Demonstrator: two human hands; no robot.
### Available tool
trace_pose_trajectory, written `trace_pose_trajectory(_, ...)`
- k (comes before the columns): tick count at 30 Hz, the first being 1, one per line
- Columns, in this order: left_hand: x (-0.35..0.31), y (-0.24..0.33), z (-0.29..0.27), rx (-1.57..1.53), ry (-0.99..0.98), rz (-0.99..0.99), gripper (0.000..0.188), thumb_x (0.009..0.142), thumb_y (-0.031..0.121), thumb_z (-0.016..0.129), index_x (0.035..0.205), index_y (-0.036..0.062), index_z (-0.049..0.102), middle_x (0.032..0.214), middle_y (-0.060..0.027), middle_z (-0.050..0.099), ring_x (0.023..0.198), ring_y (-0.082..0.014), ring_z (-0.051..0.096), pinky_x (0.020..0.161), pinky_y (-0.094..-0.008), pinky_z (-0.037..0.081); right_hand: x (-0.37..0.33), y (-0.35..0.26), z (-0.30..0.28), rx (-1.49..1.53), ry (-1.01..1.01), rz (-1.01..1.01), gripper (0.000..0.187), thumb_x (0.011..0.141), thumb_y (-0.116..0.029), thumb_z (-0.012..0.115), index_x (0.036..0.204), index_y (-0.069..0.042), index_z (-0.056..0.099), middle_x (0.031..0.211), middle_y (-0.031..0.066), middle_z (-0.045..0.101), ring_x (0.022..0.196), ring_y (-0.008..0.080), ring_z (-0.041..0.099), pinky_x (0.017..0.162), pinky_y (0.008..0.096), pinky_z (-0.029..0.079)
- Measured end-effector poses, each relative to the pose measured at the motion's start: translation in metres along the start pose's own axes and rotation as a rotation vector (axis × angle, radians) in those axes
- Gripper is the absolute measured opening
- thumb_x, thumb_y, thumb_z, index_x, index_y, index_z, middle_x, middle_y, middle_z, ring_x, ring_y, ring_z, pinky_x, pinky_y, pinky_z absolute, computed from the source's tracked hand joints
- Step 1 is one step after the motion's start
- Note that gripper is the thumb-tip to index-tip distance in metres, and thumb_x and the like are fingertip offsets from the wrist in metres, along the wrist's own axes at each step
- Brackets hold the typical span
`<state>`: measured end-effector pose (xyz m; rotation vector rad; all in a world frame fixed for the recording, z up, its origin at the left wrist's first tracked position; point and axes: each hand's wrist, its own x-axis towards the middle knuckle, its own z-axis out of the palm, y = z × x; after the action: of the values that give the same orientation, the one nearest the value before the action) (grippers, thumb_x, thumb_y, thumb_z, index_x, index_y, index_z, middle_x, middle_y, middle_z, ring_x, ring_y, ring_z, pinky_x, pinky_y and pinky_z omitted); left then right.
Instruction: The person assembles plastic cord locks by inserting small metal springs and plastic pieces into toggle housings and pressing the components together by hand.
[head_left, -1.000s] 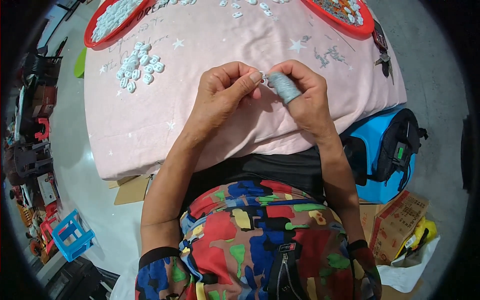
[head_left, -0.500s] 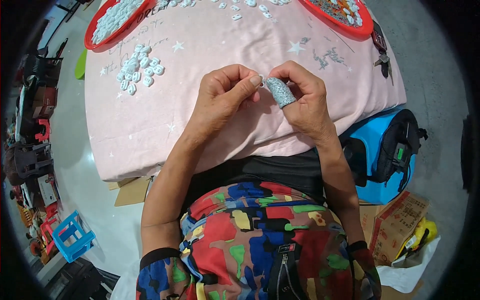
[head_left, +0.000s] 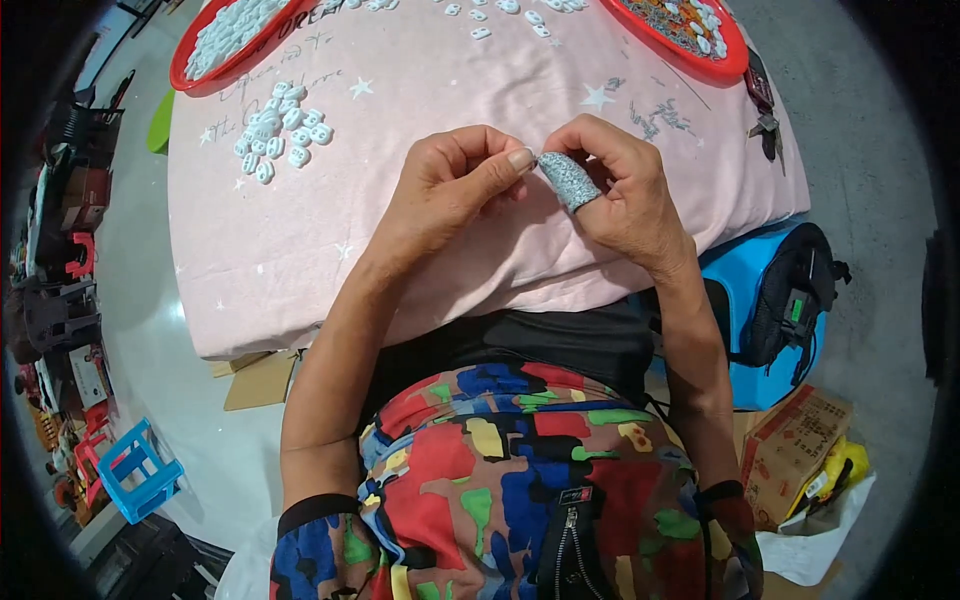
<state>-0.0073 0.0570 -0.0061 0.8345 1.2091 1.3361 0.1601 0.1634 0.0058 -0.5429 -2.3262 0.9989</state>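
A grey speckled finger cover point(head_left: 568, 180) sits snug over the right thumb, tilted up-left, its tip meeting the left fingertips point(head_left: 520, 158).

A single head-worn fisheye camera is looking steeply down from above the person, facing forward over the lap onto the pink-clothed counter point(head_left: 300, 260). It is sitting close, with both forearms entering from the lower edge. Straight edges are bending toward the dark circular rim, and floor clutter is showing at both sides.

Pinched piece between fingertips point(head_left: 520, 160) hidden
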Motion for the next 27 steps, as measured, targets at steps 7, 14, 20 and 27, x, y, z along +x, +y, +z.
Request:
trace_pose_trajectory(7,0.003,-0.002,-0.005,-0.044,-0.002,-0.003,0.020,0.091,0.023,0.065,0.088,0.0034,0.066,0.075,0.0014,0.062,0.067,-0.0043,0.055,0.060,-0.0185,0.042,0.005,-0.007,0.004,0.011,0.031,-0.075,0.015,0.076,0.004,0.063,0.090,-0.001,0.061,0.075,0.0006,0.058,0.060,0.0047,0.048,0.053,0.0196,0.038)
trace_pose_trajectory(14,0.006,-0.001,-0.007,-0.190,0.089,-0.007,0.016,0.090,0.020,0.062,0.087,0.0040,0.065,0.068,0.0047,0.055,0.058,-0.0012,0.045,0.053,-0.0159,0.035,0.069,0.041,-0.021,-0.179,0.081,0.029,0.028,0.081,-0.002,0.054,0.105,-0.003,0.067,0.080,0.0024,0.061,0.066,0.0058,0.052,0.057,0.0233,0.043)
trace_pose_trajectory(20,0.003,0.000,-0.008,-0.215,0.125,-0.021,0.017,0.089,0.021,0.062,0.087,0.0035,0.064,0.065,0.0047,0.052,0.056,-0.0018,0.043,0.051,-0.0164,0.031,0.120,0.042,-0.014,-0.610,0.112,-0.052,0.028,0.081,-0.009,0.048,0.100,-0.002,0.068,0.092,0.0257,0.064,0.092,0.0400,0.061,0.083,0.0480,0.047)
trace_pose_trajectory(27,0.002,0.000,-0.009,-0.265,0.119,-0.024,0.019,0.090,0.022,0.063,0.090,0.0035,0.065,0.066,0.0038,0.054,0.056,-0.0027,0.044,0.052,-0.0167,0.034,0.096,0.015,-0.014,-0.603,-0.005,-0.213,0.028,0.077,0.001,0.046,0.101,0.005,0.061,0.092,0.0269,0.062,0.092,0.0439,0.058,0.082,0.0495,0.046)
